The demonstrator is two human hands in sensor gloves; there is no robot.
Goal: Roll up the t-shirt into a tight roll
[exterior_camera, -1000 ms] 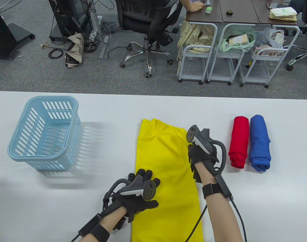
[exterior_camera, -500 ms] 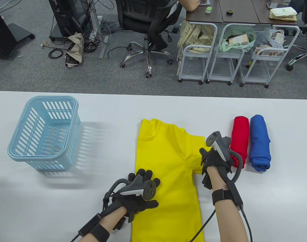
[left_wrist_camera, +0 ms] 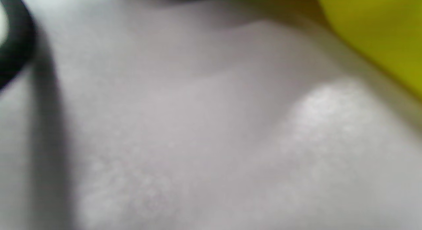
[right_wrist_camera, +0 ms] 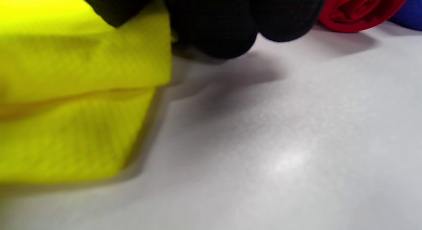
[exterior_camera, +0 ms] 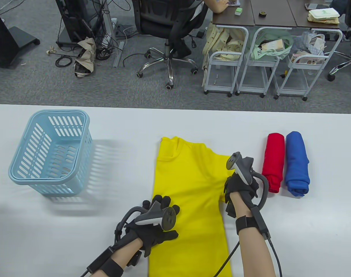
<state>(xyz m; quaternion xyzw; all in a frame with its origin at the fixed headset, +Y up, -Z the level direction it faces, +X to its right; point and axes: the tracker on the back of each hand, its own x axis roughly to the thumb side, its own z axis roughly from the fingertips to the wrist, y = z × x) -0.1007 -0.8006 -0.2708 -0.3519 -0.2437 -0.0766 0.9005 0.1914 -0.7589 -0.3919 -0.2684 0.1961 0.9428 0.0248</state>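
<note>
1. White table (exterior_camera: 308, 230), matte, glare patches; grey carpet floor beyond its far edge.
2. Far room: black office chair (exterior_camera: 169, 26), cable tangle at far left, three white wire carts (exterior_camera: 256, 63) with bags under a dark desk.
3. Yellow t-shirt (exterior_camera: 189, 202) lies flat mid-table, folded lengthwise, running from mid-table to the near edge; right sleeve sticks out to the right.
4. Left hand (exterior_camera: 152, 228) rests on the shirt's left edge, near side, fingers spread straight and flat, pressing the cloth, not gripping. Left wrist view is blurred: only table and a yellow corner.
5. Right hand (exterior_camera: 240, 189) at the sleeve's right edge; right wrist view shows dark fingers (right_wrist_camera: 211, 29) curled over the yellow sleeve hem, apparently grasping it.
6. Red roll (exterior_camera: 273, 161) and blue roll (exterior_camera: 297, 163) lie side by side, touching, just right of the right hand.
7. Light blue basket (exterior_camera: 25, 173), tilted, far left, well apart from the shirt.
8. Open table between basket and shirt, and at near right.
</note>
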